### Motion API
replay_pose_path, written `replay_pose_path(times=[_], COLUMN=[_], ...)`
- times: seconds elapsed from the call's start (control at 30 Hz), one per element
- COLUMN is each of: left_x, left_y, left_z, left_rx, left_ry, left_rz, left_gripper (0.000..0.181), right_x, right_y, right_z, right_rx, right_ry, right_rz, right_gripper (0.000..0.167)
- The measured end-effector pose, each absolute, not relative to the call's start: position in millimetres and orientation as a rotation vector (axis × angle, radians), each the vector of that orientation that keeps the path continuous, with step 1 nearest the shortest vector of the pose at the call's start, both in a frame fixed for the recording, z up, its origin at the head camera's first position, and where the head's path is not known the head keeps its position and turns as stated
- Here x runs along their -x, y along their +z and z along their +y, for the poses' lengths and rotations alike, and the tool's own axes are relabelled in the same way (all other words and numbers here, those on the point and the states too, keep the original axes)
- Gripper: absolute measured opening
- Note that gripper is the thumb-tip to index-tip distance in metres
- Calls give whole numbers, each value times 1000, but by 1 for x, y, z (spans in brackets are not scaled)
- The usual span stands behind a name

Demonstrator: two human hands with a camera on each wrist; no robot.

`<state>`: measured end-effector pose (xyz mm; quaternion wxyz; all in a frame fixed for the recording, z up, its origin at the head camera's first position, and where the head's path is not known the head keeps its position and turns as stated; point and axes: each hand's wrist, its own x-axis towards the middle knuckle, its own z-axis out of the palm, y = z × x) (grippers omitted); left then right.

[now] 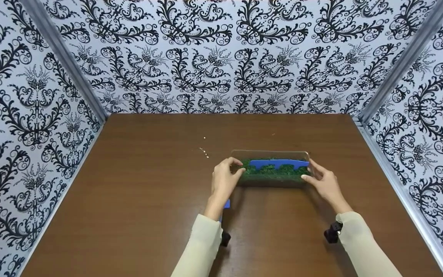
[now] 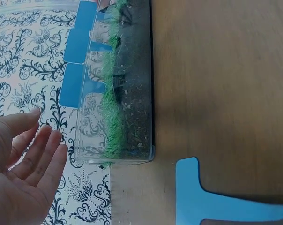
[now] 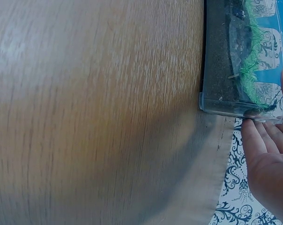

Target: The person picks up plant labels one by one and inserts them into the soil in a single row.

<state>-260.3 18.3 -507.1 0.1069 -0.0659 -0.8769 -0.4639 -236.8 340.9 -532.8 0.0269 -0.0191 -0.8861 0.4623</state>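
A clear, long rectangular box [image 1: 271,182] stands on the table, with dark soil and green grass [image 2: 112,117] inside. Blue T-shaped markers [image 2: 75,85] stand in a row in the grass, their narrow stems pointing down. My left hand [image 1: 225,177] is by the box's left end; the left wrist view shows a small gap between its relaxed fingers and the clear wall. At the other end, the fairly straight fingers of my right hand [image 1: 326,185] touch the end wall, with the thumb near the front corner. Another blue marker [image 2: 190,201] lies loose on the table beneath my left forearm.
The brown wooden table [image 1: 148,173] is bounded by black-and-white patterned walls [image 1: 206,65] with metal edge strips. Small white specks [image 1: 204,152] lie on the table left of the box. Dark wrist cameras [image 1: 332,232] hang under both sleeves.
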Motion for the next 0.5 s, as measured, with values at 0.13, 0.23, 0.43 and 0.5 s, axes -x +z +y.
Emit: replay_pose_path(times=[0.13, 0.23, 0.43, 0.5], left_x=[258, 257, 254, 253], left_y=[-509, -511, -517, -519], left_z=[14, 11, 5, 4], left_rx=[180, 172, 185, 181], left_ry=[-1419, -1463, -1512, -1509], left_rz=[-2556, -2526, -2492, -2491], left_gripper=[12, 12, 13, 12], right_x=[236, 236, 236, 236], right_y=[-531, -531, -531, -532], right_z=[340, 341, 341, 341], right_rx=[55, 52, 54, 52], right_ry=[1448, 1451, 1409, 1393], right_rz=[-2723, -2725, -2760, -2769], right_gripper=[68, 68, 70, 70])
